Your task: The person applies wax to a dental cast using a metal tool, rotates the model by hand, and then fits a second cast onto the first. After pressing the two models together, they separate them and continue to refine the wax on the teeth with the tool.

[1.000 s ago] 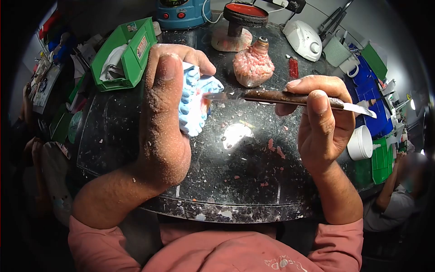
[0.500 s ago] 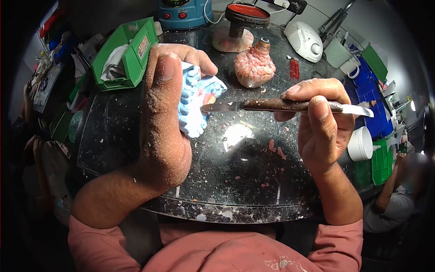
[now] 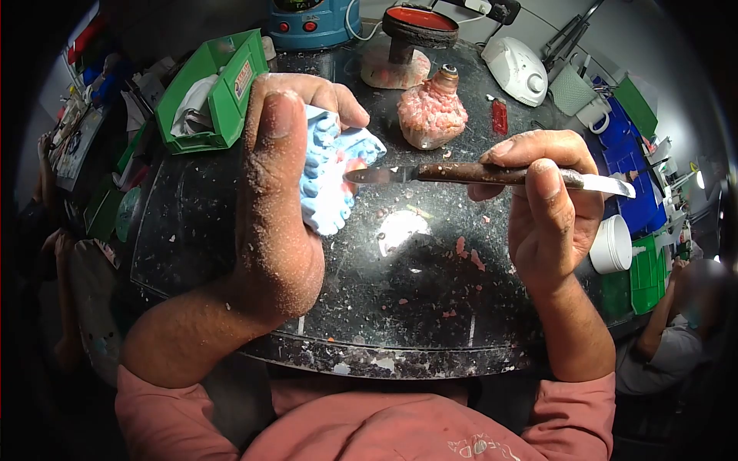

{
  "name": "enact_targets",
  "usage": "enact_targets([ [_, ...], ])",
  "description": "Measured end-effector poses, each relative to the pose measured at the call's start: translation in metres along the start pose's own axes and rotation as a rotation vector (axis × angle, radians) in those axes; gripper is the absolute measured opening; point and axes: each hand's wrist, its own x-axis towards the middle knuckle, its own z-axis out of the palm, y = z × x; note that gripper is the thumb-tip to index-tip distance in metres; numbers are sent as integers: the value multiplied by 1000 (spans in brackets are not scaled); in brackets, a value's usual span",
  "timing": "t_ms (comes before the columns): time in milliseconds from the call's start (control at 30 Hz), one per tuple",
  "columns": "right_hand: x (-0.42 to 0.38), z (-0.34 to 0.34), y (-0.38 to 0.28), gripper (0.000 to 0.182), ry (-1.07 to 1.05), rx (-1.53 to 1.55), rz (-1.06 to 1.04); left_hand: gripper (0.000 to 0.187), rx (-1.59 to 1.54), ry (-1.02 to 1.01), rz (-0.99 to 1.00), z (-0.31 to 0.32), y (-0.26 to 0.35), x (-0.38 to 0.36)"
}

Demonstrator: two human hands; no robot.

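My left hand (image 3: 280, 177) is closed around a pale blue plaster dental model (image 3: 321, 180), holding it above the table. Tooth shapes run along the model, and a patch of pink wax (image 3: 354, 167) shows on its right side. Between thumb and fingers, my right hand (image 3: 550, 200) pinches a wax knife (image 3: 477, 174) by its dark brown handle. The knife lies nearly level; its rounded blade points left, with the tip at or very near the pink patch. Its other metal end sticks out to the right of my hand. White dust covers my left hand.
A wax-crusted burner (image 3: 432, 115) stands behind, near a raised dish of red wax (image 3: 419, 27). At left sits a green bin (image 3: 211, 96); at right, a white tub (image 3: 612, 244). Wax scraps dot the black table (image 3: 369, 307). Another person (image 3: 676, 330) sits far right.
The knife and my right hand have shifted slightly right, drawing the blade tip back a little along the model. My left hand has barely moved.
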Motion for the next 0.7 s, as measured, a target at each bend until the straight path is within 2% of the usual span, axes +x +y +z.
enact_targets([
  [67,0,-1,1,28,9,-23,2,44,-16,6,-13,1,0,-1],
  [167,8,-6,5,25,182,312,42,43,-3,16,15,-1,-3,0],
  [200,13,-13,11,25,226,303,11,42,26,21,53,-1,-5,1],
  [333,43,-35,29,20,374,81,49,40,-6,40,35,3,-4,2],
  [467,66,-46,45,16,310,-146,18,37,-57,72,43,6,-3,2],
  [567,73,-49,44,15,298,-279,27,37,42,82,57,4,-3,3],
  [700,79,-52,55,15,319,-221,57,37,51,81,49,5,-2,3],
])
